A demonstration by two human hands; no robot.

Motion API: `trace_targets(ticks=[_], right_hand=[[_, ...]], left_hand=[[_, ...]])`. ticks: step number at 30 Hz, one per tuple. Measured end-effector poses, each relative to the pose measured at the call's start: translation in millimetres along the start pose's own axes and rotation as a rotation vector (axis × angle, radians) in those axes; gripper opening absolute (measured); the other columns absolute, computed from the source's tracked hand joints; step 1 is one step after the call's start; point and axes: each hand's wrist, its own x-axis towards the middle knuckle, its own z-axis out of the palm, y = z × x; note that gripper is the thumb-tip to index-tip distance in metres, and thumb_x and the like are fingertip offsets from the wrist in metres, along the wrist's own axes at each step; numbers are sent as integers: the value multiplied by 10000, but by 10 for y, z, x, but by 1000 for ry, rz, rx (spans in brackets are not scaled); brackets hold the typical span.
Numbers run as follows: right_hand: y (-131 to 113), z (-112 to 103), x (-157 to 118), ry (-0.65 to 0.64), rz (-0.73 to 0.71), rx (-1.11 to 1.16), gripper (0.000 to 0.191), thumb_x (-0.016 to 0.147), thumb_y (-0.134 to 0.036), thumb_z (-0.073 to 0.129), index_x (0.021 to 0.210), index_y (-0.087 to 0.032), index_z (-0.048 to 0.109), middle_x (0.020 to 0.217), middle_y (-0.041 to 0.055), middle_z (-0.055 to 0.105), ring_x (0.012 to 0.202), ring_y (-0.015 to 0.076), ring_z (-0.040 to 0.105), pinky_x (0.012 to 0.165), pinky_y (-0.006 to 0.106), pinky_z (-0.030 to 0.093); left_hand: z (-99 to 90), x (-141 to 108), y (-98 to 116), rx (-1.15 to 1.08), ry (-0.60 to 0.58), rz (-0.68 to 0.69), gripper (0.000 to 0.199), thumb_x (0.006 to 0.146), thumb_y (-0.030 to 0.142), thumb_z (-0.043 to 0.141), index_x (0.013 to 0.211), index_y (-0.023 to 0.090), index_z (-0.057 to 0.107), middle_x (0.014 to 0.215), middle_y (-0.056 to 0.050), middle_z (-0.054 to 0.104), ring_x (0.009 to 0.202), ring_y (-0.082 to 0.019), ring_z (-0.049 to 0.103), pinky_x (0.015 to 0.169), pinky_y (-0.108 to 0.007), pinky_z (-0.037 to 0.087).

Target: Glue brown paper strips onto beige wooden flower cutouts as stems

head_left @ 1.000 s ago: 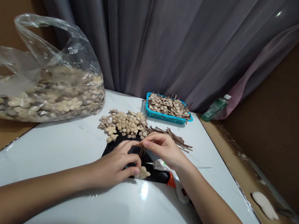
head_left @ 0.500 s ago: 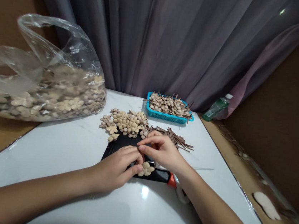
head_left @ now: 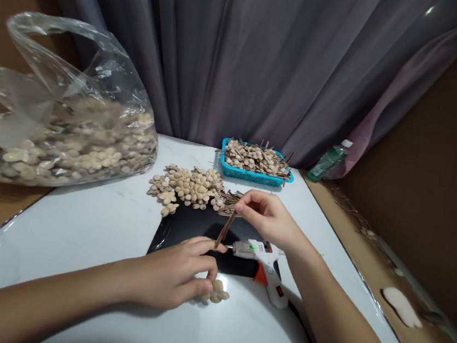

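My right hand (head_left: 271, 215) pinches the top end of a thin brown strip (head_left: 226, 231), which slants down to the fingertips of my left hand. With thumb and a bent finger, my left hand (head_left: 186, 271) grips a beige flower-shaped piece (head_left: 220, 291) low over the white table. The left index finger stretches out by the strip's lower end, close to the nozzle of a white glue gun (head_left: 255, 250) with an orange trigger. That gun lies on its side, partly on a black mat (head_left: 198, 221). Whether the strip touches the nozzle, I cannot tell.
Beyond the mat lie a heap of beige flower pieces (head_left: 194, 185) and a bunch of brown strips (head_left: 227, 200). A blue basket (head_left: 248, 176) of finished-looking pieces stands behind. A clear plastic bag (head_left: 105, 124) of flowers fills the left; a green bottle (head_left: 328, 162) stands right.
My right hand has lifted away from the left one, with the brown strip now plainly visible. My left hand and the flower piece have come down nearer me, uncovering the glue gun.
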Motion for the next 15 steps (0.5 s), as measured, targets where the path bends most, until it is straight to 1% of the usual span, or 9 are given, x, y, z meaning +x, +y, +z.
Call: trace_targets(ticks=[2,5,7,10,13,15], right_hand=[[18,-58,9,7,14,54,261,835,-399,566,730,-159,565,620,-25,488,543,93,395,502,228,312],[26,-68,5,15,30,80,260,813,-401,594,728,-157,567,605,-25,485,539,94,399,494,227,310],[29,-33,-3,3,42,76,264,800,-411,608,744,-155,579,601,-23,500,530,94,404,481,223,308],[35,30,-13,-18,50,77,277,788,-429,620,758,-155,591,609,-19,533,527,95,430,472,218,321],[25,61,-18,-23,27,154,256,800,-409,618,763,-157,588,721,18,617,624,121,536,557,237,413],[6,58,-18,-9,19,222,233,805,-387,621,761,-162,581,776,35,650,698,139,587,640,261,460]], left_hand=[[-4,-2,-6,2,-3,-14,113,877,212,504,900,205,615,1299,-94,512,1325,-258,341,1035,-401,352],[-10,11,-34,38,59,-83,147,896,238,467,901,200,609,1435,-104,387,1380,-272,243,1066,-449,311],[-13,23,-56,69,117,-128,171,909,259,441,899,192,597,1475,-115,327,1402,-275,182,1084,-470,276],[-11,35,-81,101,180,-156,201,922,280,418,896,183,592,1500,-129,279,1415,-282,127,1098,-487,237],[-8,39,-95,121,228,-168,225,925,304,417,890,175,598,1526,-131,211,1417,-302,99,1096,-495,231],[-14,40,-102,133,251,-189,230,923,315,423,891,173,601,1526,-137,210,1417,-309,89,1088,-499,242]])
